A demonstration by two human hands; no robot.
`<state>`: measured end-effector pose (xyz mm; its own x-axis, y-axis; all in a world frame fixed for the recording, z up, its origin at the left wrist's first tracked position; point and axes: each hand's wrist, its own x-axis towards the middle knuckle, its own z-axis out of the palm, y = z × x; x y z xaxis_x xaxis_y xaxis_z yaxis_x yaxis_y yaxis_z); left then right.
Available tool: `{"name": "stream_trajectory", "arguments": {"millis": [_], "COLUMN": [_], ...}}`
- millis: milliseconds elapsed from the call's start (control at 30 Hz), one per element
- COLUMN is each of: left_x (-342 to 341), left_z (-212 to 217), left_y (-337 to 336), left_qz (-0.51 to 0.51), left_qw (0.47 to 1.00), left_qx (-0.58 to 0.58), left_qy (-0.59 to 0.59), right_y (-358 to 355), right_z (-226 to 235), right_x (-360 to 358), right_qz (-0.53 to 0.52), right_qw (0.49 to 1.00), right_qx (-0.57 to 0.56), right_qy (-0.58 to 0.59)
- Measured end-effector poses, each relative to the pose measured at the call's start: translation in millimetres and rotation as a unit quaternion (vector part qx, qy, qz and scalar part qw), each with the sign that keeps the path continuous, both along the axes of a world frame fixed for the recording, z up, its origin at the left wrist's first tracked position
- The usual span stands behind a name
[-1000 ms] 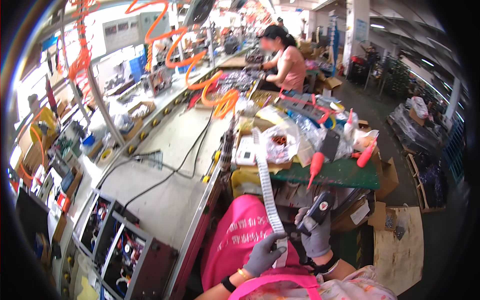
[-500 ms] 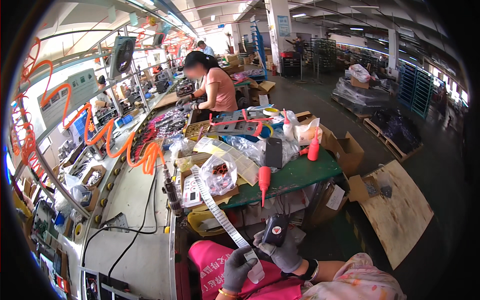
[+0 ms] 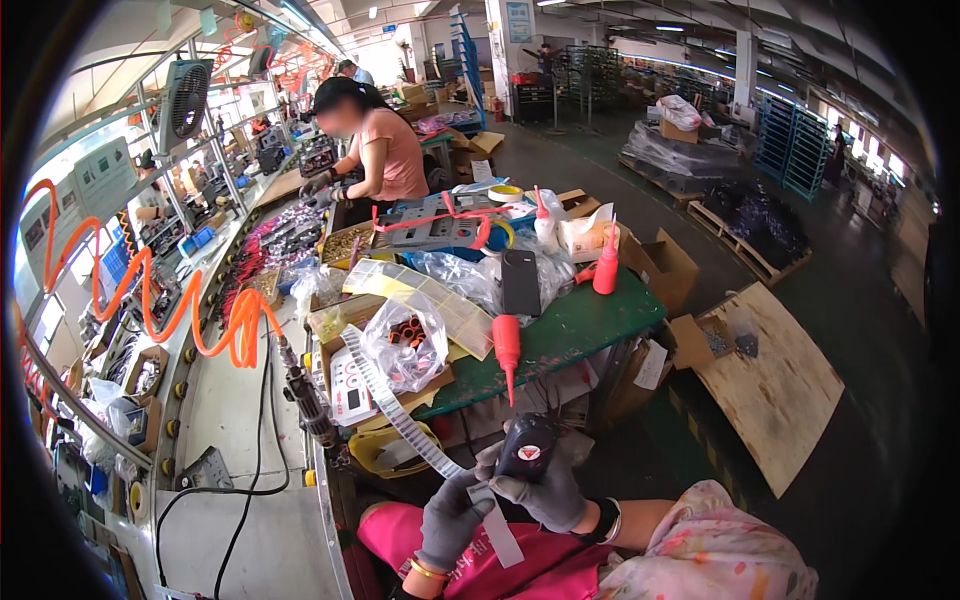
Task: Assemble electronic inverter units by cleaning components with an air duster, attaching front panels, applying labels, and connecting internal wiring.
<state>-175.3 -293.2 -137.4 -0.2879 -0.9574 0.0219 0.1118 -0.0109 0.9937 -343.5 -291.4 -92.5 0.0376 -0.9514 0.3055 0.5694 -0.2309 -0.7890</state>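
Low in the frame, the label strip [image 3: 415, 425] is pinched in the gloved left hand [image 3: 452, 517] while the black device [image 3: 527, 447] is gripped in the right hand [image 3: 548, 492], so the slack strip could be torn by a sharp tug

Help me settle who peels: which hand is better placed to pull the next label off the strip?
Probably the left hand. Its gloved fingers already pinch the label strip near its loose end, while the right hand is wrapped around the black handheld device.
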Motion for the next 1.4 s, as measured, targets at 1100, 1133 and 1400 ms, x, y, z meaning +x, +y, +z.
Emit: {"name": "stream_trajectory", "arguments": {"millis": [1100,1133,1400], "left_x": [-5.3,-5.5,-9.8], "left_z": [-15.2,-16.5,-31.7], "left_y": [27.0,29.0,34.8], "left_qz": [0.084,0.081,0.089], "left_qw": [0.996,0.997,0.994], "left_qx": [-0.007,0.001,0.019], "left_qy": [-0.025,-0.007,0.065], "right_y": [-7.2,-6.5,-2.6], "right_z": [-21.7,-24.4,-27.7], "right_x": [31.6,31.3,29.6], "right_qz": [0.024,0.025,0.06], "right_qw": [0.989,0.988,0.982], "right_qx": [-0.116,-0.123,-0.146], "right_qy": [0.085,0.087,0.102]}}
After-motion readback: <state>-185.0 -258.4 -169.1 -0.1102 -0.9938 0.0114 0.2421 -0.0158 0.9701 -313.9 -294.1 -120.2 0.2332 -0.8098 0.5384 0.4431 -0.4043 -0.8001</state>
